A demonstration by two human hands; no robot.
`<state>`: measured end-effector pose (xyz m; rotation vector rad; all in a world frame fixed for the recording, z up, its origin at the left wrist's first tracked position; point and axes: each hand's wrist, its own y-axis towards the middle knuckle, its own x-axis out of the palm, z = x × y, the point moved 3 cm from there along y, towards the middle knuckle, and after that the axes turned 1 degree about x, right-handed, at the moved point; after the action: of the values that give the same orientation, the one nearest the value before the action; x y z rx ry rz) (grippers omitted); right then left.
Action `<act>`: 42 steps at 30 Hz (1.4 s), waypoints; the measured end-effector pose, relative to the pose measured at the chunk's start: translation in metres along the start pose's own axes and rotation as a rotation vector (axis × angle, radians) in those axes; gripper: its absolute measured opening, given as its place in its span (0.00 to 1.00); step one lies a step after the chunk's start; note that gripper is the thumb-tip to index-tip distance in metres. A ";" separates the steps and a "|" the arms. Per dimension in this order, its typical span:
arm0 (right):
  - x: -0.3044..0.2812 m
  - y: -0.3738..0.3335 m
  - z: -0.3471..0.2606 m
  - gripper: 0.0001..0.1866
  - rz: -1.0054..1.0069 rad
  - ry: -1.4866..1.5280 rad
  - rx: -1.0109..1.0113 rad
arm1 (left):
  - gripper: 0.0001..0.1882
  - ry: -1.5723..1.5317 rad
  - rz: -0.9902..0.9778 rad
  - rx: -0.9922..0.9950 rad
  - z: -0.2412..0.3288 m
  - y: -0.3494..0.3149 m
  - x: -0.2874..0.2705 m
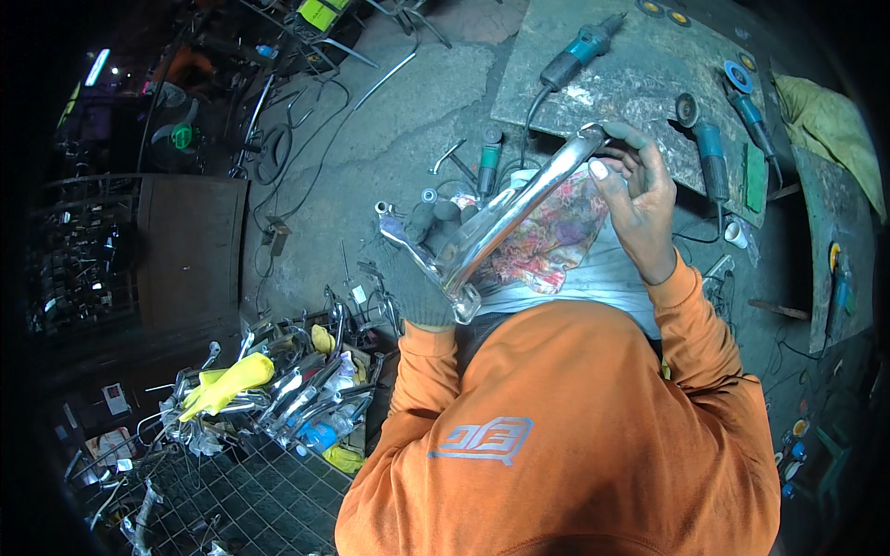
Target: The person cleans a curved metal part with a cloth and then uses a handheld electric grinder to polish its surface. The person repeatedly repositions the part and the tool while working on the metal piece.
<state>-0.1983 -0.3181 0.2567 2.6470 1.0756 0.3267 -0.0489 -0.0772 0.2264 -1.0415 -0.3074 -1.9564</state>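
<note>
A shiny, polished metal part (524, 208) with a long arm and a shorter branch slants across my lap. My left hand (414, 269), in a dark grey glove, is closed around its lower end, near the bend. At the upper end my right hand (640, 190) has its fingers curled against the tip, with grey coverings on some fingertips and the thumb held apart. Behind the part a pink floral cloth (552, 243) lies over white fabric (612, 276) on my lap; whether the right hand also touches the cloth is hard to see.
Angle grinders (579, 57) rest on a worn board (640, 83) ahead, with cords trailing. A hammer (451, 159) and a green-bodied grinder (490, 159) are on the floor. At left, many metal parts (297, 394) pile up beside a yellow glove (227, 382). A brown panel (190, 255) stands further left.
</note>
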 end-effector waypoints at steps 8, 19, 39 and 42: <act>0.003 -0.002 -0.016 0.26 -0.052 0.202 -0.114 | 0.41 0.044 -0.009 0.112 -0.007 -0.008 -0.003; 0.004 0.003 -0.025 0.27 -0.115 0.150 -0.178 | 0.21 0.265 -0.025 0.422 -0.023 0.004 -0.051; 0.011 0.005 -0.019 0.31 -0.081 -0.036 -0.035 | 0.27 0.758 0.099 0.388 -0.014 0.001 -0.032; 0.011 0.005 -0.018 0.31 -0.086 -0.043 -0.020 | 0.28 0.748 0.135 0.366 -0.014 0.002 -0.040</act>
<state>-0.1928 -0.3117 0.2762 2.5694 1.1627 0.2598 -0.0440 -0.0629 0.1863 -0.0636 -0.1562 -1.9228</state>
